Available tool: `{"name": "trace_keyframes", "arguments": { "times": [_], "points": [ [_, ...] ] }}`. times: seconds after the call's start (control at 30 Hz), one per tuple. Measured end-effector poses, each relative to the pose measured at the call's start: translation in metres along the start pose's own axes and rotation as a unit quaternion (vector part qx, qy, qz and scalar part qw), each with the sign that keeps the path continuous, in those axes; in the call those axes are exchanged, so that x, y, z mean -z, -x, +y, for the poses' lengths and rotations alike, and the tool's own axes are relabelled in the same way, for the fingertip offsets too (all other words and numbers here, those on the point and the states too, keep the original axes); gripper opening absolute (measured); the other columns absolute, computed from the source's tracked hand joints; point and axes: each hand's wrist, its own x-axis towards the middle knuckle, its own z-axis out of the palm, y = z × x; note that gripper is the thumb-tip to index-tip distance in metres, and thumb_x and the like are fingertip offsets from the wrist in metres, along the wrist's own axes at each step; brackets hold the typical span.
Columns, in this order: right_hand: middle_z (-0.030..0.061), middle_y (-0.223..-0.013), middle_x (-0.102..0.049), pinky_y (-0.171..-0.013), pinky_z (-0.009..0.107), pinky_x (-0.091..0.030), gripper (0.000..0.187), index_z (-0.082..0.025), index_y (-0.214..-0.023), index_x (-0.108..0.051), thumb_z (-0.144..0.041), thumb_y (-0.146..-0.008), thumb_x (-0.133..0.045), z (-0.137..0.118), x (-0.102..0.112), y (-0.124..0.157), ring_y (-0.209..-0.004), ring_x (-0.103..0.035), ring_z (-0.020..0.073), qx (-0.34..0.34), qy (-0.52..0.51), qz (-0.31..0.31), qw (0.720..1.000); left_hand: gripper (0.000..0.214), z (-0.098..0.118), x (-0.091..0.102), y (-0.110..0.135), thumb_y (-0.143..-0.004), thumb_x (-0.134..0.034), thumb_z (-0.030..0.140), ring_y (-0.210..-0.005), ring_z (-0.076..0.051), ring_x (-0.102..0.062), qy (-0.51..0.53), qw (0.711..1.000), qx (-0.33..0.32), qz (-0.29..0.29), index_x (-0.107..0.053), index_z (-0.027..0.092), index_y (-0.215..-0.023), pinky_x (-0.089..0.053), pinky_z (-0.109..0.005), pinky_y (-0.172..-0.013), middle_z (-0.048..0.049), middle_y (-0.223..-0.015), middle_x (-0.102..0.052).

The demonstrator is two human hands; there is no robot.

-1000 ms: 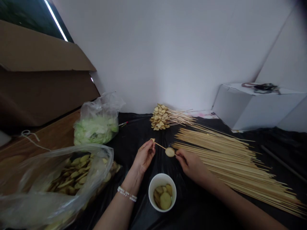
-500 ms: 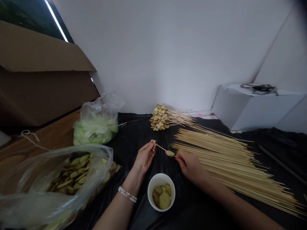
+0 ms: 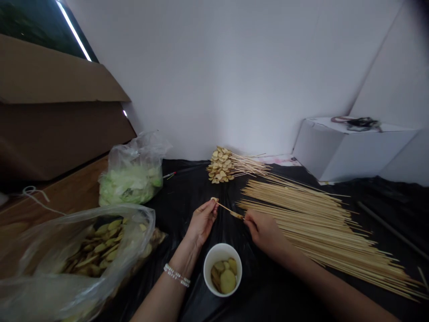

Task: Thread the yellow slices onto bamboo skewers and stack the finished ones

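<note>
My left hand (image 3: 202, 220) pinches the tip end of a thin bamboo skewer (image 3: 225, 208), where a small potato slice sits at its fingertips. My right hand (image 3: 263, 230) grips the same skewer at its other end. A second potato slice (image 3: 236, 215) is threaded on the stick just in front of the right fingers and shows edge-on. Below the hands stands a white cup (image 3: 222, 275) holding several potato slices.
A wide heap of bare skewers (image 3: 315, 223) lies to the right on black plastic sheeting (image 3: 187, 197). A bundle of loaded skewers (image 3: 221, 165) rests at the back. Two clear bags sit left: greens (image 3: 131, 176) and potato slices (image 3: 83, 255). White box (image 3: 348, 147) right, cardboard box (image 3: 56, 112) left.
The slice near my right hand has turned from flat-on to edge-on on the skewer. Both hands have stayed almost where they were.
</note>
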Motion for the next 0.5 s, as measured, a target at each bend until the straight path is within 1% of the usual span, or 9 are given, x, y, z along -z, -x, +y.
{"name": "trace_keyframes", "arguments": {
  "times": [0.2,0.4,0.5],
  "points": [
    [0.0008,-0.065,-0.057,-0.059,0.025,-0.031,0.020,-0.020,-0.069,-0.049,-0.018,-0.087,-0.041,-0.0053,0.0009,-0.0004,-0.060,-0.049,0.0142,-0.015,-0.039,-0.032,0.999,0.004,-0.0009,0.0015,-0.0001,-0.072,-0.071,0.006,-0.061,-0.006,-0.060,-0.012,1.000,0.002,-0.012,-0.073,0.008,-0.076,-0.049,-0.012,-0.055,-0.0065,-0.073,-0.069],
    [0.0018,-0.068,-0.057,-0.061,0.026,-0.031,0.016,-0.020,-0.071,-0.048,-0.016,-0.085,-0.042,-0.0033,0.0013,-0.0001,-0.064,-0.049,0.0153,-0.002,0.014,0.006,1.000,0.004,-0.0033,0.0005,0.0000,-0.070,-0.073,0.007,-0.061,-0.005,-0.060,-0.018,1.000,0.004,-0.013,-0.073,0.008,-0.074,-0.048,-0.011,-0.055,-0.0058,-0.072,-0.069],
    [0.0017,-0.068,-0.057,-0.061,0.026,-0.031,0.016,-0.020,-0.072,-0.049,-0.016,-0.085,-0.042,-0.0039,0.0018,0.0001,-0.064,-0.050,0.0152,-0.010,-0.001,-0.003,1.000,0.005,-0.0037,-0.0001,0.0006,-0.070,-0.074,0.008,-0.062,-0.005,-0.060,-0.018,1.000,0.004,-0.016,-0.073,0.008,-0.075,-0.049,-0.011,-0.055,-0.0056,-0.072,-0.069]
  ]
}}
